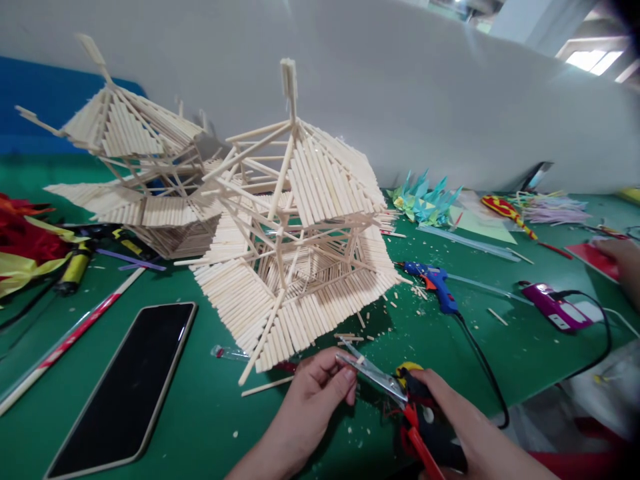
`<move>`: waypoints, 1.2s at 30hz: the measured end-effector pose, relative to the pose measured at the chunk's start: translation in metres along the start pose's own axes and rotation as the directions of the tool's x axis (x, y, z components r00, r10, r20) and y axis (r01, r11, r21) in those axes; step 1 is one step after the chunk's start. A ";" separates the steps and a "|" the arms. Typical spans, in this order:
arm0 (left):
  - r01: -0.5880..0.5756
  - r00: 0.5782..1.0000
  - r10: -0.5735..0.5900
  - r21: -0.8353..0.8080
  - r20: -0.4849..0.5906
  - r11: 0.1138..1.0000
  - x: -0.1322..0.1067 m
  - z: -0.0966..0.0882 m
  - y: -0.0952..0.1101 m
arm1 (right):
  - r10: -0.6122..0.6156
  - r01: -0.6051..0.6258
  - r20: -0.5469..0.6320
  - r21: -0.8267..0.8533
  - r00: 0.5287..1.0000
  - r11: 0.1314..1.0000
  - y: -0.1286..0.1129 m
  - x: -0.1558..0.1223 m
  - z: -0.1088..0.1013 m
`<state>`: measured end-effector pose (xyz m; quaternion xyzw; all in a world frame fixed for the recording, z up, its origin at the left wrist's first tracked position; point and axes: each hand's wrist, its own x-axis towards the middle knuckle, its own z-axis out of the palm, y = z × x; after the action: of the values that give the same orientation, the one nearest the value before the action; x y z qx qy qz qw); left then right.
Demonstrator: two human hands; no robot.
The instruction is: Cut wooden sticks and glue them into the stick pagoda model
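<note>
In the head view, the scissors (383,381) are grasped by the right hand (457,407), its fingers wrapped around the handles, at the near side of the green table (200,420). Beside the blade tips, the thumb and forefinger of the left hand (320,393) are drawn together; whether anything is pinched between them cannot be told. A tiered pavilion model (327,183) of wooden sticks is placed at the centre, just beyond the left hand, with its roof partly covered. A loose stick (267,386) is seen near its base. A second stick model (145,212) is set far left, and a smartphone (125,387) is laid near left. To the right, a blue glue gun (440,287) is laid on its side. At far right, a red sheet (593,259) is touched by another person's hand (625,259).
</note>
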<state>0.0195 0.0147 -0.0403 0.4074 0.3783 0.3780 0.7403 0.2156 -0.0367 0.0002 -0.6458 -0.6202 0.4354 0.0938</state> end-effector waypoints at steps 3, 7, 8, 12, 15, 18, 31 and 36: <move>-0.003 1.000 0.003 0.008 -0.003 1.000 0.000 0.000 0.000 | -0.019 0.019 -0.037 0.023 0.999 1.000 0.000 0.001 0.003; -0.014 1.000 0.013 0.016 0.009 1.000 0.000 0.000 0.001 | 0.008 -0.009 0.019 0.068 1.000 0.998 -0.005 0.003 0.003; -0.015 1.000 0.015 0.018 0.012 1.000 0.001 0.000 0.001 | 0.012 -0.014 0.029 0.065 1.000 0.998 -0.005 0.002 0.003; -0.020 1.000 0.019 0.031 0.019 0.999 0.003 -0.001 -0.001 | -0.008 0.006 0.036 0.048 0.999 0.999 0.001 -0.001 0.002; -0.024 1.000 0.023 0.043 0.019 0.999 0.003 -0.002 -0.001 | -0.028 0.027 0.025 0.045 0.999 0.999 0.003 0.000 0.001; -0.031 0.999 0.030 0.062 0.017 0.998 0.002 -0.001 0.000 | -0.026 0.027 -0.011 0.051 1.000 0.998 0.003 0.002 0.004; -0.085 0.996 0.078 0.191 0.045 0.978 -0.002 0.000 0.005 | 0.051 -0.063 -0.077 -0.162 0.996 0.985 0.029 0.002 0.025; -0.113 0.993 0.105 0.222 0.045 0.968 -0.002 0.001 0.005 | 0.059 -0.074 -0.096 -0.161 0.994 0.984 0.033 0.002 0.030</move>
<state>0.0183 0.0143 -0.0349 0.5147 0.3834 0.3662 0.6738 0.2183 -0.0541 -0.0406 -0.6910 -0.6270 0.3556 0.0536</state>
